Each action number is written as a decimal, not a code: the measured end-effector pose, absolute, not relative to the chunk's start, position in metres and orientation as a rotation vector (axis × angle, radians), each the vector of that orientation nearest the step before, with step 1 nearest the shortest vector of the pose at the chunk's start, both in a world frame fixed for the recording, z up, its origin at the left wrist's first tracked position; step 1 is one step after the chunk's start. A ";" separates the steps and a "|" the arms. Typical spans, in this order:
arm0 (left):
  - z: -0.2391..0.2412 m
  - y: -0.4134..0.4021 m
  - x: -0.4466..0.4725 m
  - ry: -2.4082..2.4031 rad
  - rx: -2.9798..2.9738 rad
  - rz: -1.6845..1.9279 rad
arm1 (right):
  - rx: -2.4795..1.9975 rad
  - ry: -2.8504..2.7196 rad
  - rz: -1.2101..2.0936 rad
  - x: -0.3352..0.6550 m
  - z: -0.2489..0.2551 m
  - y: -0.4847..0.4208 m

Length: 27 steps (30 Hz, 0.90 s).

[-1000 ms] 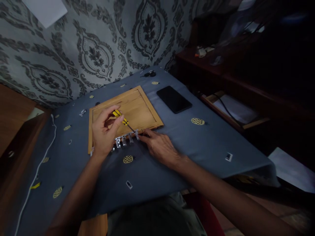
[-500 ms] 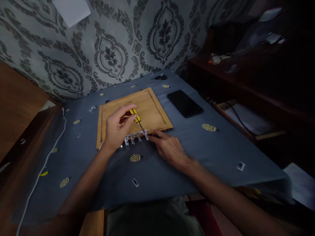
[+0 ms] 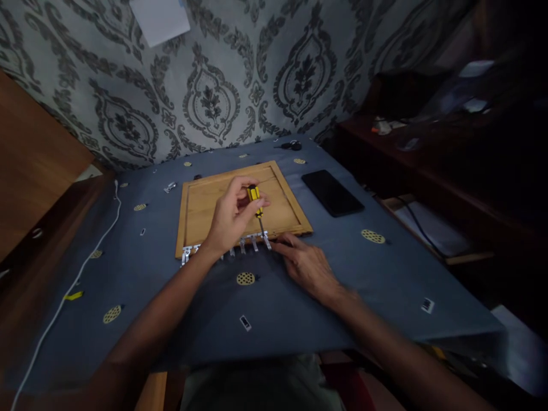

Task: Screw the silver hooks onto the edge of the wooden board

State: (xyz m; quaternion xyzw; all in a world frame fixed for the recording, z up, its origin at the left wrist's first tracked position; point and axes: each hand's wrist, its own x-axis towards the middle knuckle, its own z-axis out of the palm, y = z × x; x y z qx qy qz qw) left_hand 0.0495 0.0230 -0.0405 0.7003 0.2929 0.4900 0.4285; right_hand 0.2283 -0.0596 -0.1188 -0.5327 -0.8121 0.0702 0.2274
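Note:
My left hand (image 3: 231,220) is closed round a small yellow and black screwdriver (image 3: 256,201), held nearly upright with its tip down at the near edge of a wooden board (image 3: 205,208). A row of small metal brackets (image 3: 252,244) lies along that near edge. My right hand (image 3: 306,264) rests on the blue cloth beside the rightmost bracket, its fingers pressed down near it; what they pinch, if anything, is hidden.
A black phone (image 3: 332,192) lies right of the board on the blue patterned tablecloth (image 3: 180,302). A white cable (image 3: 85,268) runs along the left side. Small loose parts dot the cloth. Patterned wall behind; dark shelves (image 3: 428,171) stand to the right.
The screwdriver has swung from a slant to nearly upright in my left hand. The view has shifted, so board and hands sit further right in the picture. My right hand stays by the brackets.

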 end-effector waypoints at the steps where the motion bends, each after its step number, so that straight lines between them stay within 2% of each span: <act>1: -0.040 0.023 0.050 0.700 1.744 1.186 | -1.463 -2.244 0.188 0.229 -0.119 -0.059; 7: -0.031 0.022 0.052 0.619 1.941 1.057 | -1.470 -2.243 0.182 0.230 -0.123 -0.059; 14: -0.021 0.016 0.047 0.908 2.582 1.183 | -1.423 -2.215 0.223 0.233 -0.127 -0.057; 21: -0.022 0.018 0.048 0.910 2.569 1.227 | -1.403 -2.204 0.231 0.234 -0.129 -0.056; 27: -0.011 0.019 0.043 0.929 2.442 1.091 | -1.402 -2.207 0.248 0.234 -0.127 -0.056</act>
